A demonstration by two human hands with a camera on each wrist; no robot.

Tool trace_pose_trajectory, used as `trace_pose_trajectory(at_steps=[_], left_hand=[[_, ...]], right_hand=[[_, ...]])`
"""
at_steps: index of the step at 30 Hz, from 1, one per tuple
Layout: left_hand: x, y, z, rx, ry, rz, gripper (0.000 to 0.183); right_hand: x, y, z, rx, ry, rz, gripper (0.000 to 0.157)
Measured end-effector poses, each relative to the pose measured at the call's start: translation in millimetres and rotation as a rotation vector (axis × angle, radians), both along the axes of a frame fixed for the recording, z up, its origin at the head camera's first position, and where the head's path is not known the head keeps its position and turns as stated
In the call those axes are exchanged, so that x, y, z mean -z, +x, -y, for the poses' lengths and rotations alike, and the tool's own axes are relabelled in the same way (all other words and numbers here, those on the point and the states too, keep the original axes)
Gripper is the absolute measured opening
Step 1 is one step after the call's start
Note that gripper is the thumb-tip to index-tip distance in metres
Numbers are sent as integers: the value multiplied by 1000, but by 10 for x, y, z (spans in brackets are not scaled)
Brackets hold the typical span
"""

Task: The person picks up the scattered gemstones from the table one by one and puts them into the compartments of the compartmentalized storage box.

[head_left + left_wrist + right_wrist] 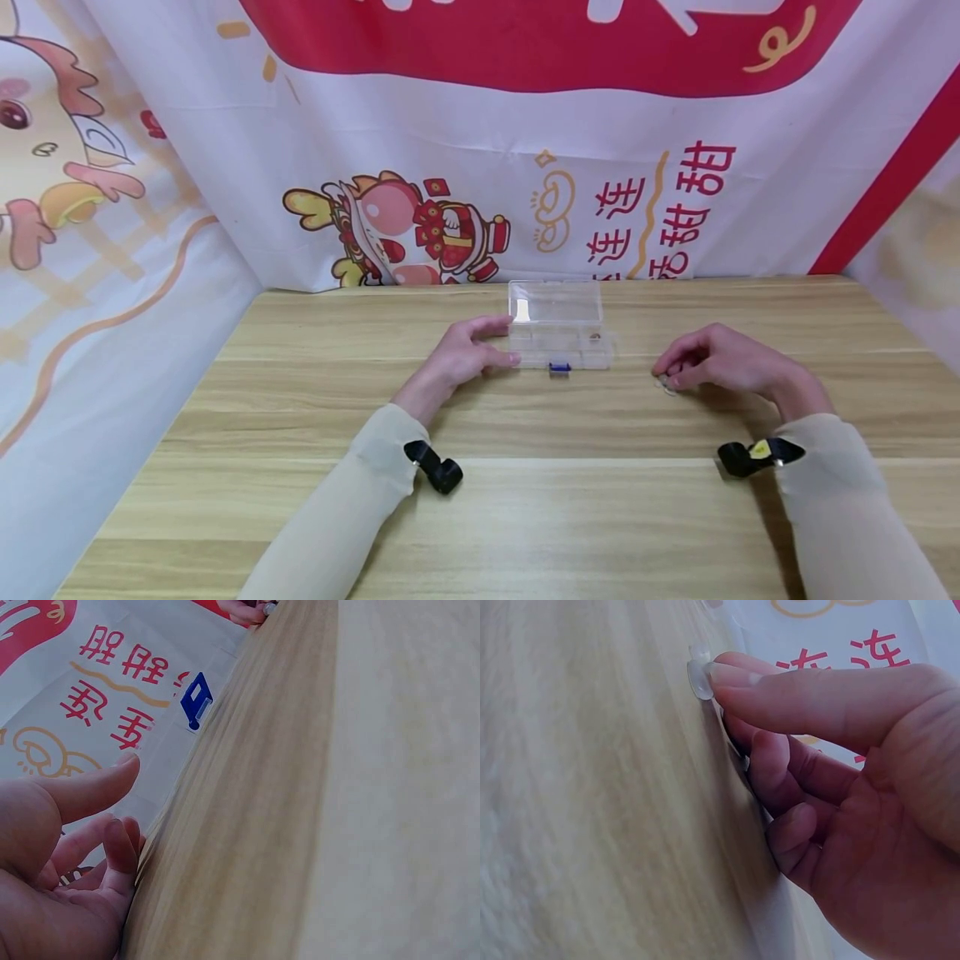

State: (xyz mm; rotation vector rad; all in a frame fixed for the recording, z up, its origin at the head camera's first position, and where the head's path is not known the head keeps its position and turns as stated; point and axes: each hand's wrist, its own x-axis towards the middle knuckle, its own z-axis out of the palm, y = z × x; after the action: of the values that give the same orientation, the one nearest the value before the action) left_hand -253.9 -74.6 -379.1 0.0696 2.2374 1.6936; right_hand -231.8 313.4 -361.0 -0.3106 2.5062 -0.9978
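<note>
A clear plastic compartment box (536, 357) with a blue latch (559, 367) lies on the table, its transparent lid (558, 300) raised at the back. My left hand (468, 350) holds the box's left end, thumb at the front corner and index finger near the hinge side. One small brownish item (595, 337) is in a right-hand compartment. To the right of the box, my right hand (716, 362) pinches a small clear, shiny piece (699, 679) between thumb and index finger, close to the tabletop. Its exact kind is too small to tell; the other fingers are curled.
The wood-grain table (570, 517) runs up to a printed cloth backdrop (450, 117) just behind the box. Another cloth (90, 333) hangs along the left side. Black wrist cameras (442, 473) sit on both sleeves.
</note>
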Motion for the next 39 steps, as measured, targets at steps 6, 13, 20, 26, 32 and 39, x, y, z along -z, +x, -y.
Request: trace_pose_trajectory(at_steps=[6,13,20,26,32,39], left_hand=[[-1,-4,1,6,5,-5,69],[10,-9,3,5,6,-9,68],[12,-8,7,9,-3,-8,67],[1,-12,11,5,-2,2,67],[-5,-8,16,3,0,10,66],[2,-10,18,4,3,17,66]], right_hand=[[-10,-1,11,0,8,-11,20],[-6,-1,49,41,20,-58,23],[27,-17,73,126,1,-116,27],[-14,-26,140,150,-46,-135,29],[-89,1,240,152,-65,-212,28],[-133,9,371,188,-67,-231,33]])
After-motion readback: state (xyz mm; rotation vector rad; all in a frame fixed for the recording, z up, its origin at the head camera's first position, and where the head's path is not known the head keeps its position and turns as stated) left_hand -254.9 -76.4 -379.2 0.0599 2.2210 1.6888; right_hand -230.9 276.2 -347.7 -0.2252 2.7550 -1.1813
